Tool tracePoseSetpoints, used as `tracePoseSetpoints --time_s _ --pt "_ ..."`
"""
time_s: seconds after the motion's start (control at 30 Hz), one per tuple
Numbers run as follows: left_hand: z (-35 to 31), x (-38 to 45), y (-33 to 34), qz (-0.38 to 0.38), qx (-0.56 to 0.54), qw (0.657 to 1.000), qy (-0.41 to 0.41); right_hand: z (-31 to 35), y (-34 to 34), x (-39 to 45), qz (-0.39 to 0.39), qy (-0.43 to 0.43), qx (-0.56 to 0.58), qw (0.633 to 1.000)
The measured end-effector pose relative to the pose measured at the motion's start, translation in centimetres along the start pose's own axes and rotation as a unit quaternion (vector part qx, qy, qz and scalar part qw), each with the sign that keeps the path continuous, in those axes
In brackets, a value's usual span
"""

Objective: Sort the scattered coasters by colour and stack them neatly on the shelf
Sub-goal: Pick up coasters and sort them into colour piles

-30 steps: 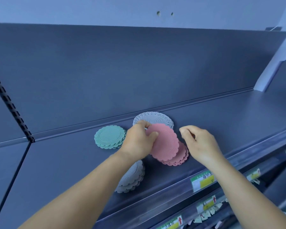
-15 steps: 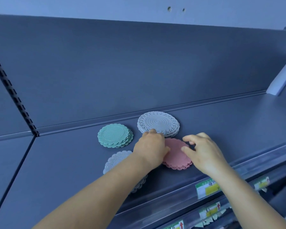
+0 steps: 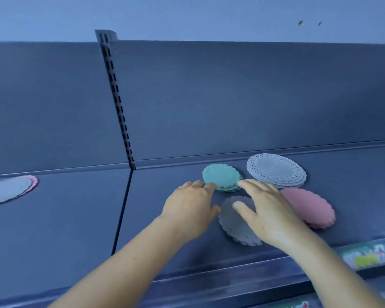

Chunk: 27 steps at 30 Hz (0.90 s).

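From the head camera, both hands have left the pink coaster stack point(image 3: 309, 208), which half a second ago sat between them and a second ago was getting one more pink coaster from the left hand. That pile now lies by itself at the right of the shelf point(image 3: 353, 174), so pink looks finished here.

The left hand point(image 3: 190, 207) reaches toward the teal coaster stack point(image 3: 221, 177), its loosely bent fingertips touching the near-left edge and gripping nothing. The right hand point(image 3: 269, 210) is spread flat and holds nothing; its fingers reach to the teal stack's right side, while its palm hovers over the grey coaster stack point(image 3: 236, 221). Whether it presses on the grey one cannot be told.

The white lace coaster stack point(image 3: 276, 170) sits behind, near the back wall, just beside the teal and pink piles.

The view has also swung left, showing a further pile at the far left: a grey coaster over pink ones point(image 3: 11, 189), past the slotted upright point(image 3: 118, 101). That mixed pile probably needs sorting next; squaring up the teal stack seems to be the step in hand.
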<state>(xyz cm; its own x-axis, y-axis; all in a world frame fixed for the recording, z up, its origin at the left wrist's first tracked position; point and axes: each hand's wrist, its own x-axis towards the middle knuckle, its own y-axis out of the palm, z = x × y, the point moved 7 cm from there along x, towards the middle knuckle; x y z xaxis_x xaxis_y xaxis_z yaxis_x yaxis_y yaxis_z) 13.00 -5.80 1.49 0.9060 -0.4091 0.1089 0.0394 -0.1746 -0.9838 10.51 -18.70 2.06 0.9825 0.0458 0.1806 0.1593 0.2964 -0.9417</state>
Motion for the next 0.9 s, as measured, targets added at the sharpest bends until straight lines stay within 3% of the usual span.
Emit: tracePoseSetpoints --time_s 0.53,0.9 --pt "22.2 -19.1 -5.8 -0.056 -0.010 0.990 -0.129 26.4 6.6 -3.8 0.032 -0.111 0.085 0.990" --pt "32.5 -27.7 -8.2 -0.082 -0.007 0.974 -0.209 38.6 10.7 -3.9 0.073 -0.184 0.095 0.976"
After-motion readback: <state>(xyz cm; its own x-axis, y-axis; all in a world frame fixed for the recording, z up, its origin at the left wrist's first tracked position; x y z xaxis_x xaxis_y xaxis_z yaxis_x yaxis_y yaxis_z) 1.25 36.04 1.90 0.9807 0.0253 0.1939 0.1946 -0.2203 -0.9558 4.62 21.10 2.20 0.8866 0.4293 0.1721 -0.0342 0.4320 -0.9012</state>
